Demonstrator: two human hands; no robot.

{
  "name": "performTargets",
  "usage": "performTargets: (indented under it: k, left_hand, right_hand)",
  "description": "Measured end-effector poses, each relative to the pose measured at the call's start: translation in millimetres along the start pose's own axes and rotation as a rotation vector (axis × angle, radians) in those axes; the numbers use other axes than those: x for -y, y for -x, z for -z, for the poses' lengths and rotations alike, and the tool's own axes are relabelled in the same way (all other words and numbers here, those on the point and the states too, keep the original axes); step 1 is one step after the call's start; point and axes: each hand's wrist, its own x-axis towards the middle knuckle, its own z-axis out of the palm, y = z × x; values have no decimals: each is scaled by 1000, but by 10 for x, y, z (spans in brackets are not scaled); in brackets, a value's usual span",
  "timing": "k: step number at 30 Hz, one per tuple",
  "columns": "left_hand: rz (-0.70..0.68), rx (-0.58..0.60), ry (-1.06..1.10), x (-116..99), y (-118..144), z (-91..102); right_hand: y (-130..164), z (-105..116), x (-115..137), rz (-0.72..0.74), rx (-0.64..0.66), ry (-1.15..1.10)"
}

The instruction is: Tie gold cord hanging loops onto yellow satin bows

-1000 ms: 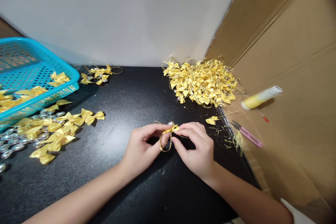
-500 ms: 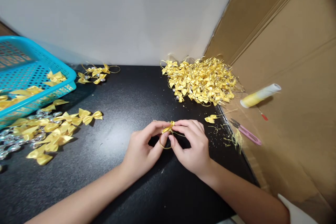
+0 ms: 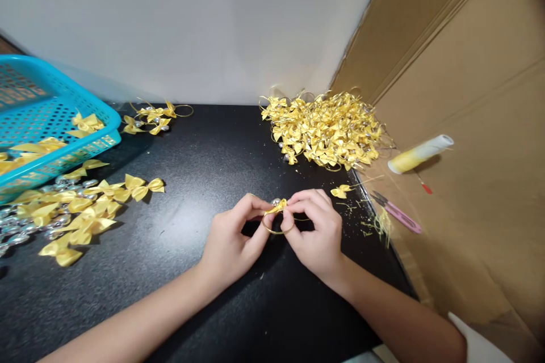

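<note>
Head view: left hand (image 3: pixel 230 241) and right hand (image 3: pixel 317 232) are meeting over the black tabletop (image 3: pixel 204 164), fingertips pinching a small yellow ribbon bow (image 3: pixel 276 207) with its silver bead and gold cord loop (image 3: pixel 279 228). Judged risk: the slick cord is liable to slip, letting the bead drop among the scraps.

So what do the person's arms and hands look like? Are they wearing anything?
Both forearms are bare, with no sleeves down to the wrists. The left hand and right hand wear no gloves, and no rings, watch or bracelets can be seen. The fingernails look short and plain. A bit of white cloth shows by the right elbow.
</note>
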Motion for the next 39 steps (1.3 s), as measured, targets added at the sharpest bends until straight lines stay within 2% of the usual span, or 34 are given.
performTargets:
  k: [6,10,18,26,29,33,39]
  left_hand:
    - [85,-5,96,35,-10,-9]
    - [136,-8,123,-1,-28,-5]
    - [45,66,-39,-11,-33,12]
    - [68,92,-23,12,-43,38]
    - [145,117,58,5,-60,32]
    - [277,140,299,-15,-83,39]
    - [397,185,484,-38,-106,53]
  right_hand:
    - [-41,11,-16,-63,32,-87]
    - [-46,23,-12,-45,34,-66]
    - [-13,31,9,2,35,-45]
    - [-69,67,-10,-113,83,-139]
    - [-92,86,-21,-128,119,-169]
    - [-108,130,-46,-135,175,-207]
    - [-98,174,-37,-109,157,-222]
